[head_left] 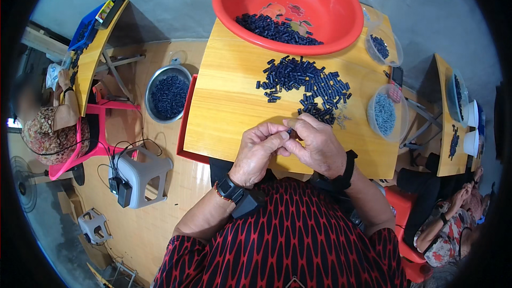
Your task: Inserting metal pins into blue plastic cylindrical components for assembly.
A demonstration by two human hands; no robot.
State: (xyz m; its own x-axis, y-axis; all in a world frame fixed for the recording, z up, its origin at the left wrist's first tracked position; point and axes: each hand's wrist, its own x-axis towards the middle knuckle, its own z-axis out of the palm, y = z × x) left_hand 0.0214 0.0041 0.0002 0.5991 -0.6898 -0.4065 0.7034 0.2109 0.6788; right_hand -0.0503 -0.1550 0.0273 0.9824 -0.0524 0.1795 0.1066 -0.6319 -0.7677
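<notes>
My left hand and my right hand meet over the near part of the yellow table. Their fingertips pinch a small dark cylindrical piece between them; most of it is covered by the fingers. Just beyond the hands lies a loose pile of dark blue-black cylindrical pieces. Beside that pile, to the right, a few tiny pale parts are scattered. A clear round tub of small grey-blue parts stands at the table's right edge.
At the table's far side sits a large red basin with more dark pieces. Another clear tub and a dark phone-like object are on the right. A metal bowl and grey stool stand left. People sit at tables both sides.
</notes>
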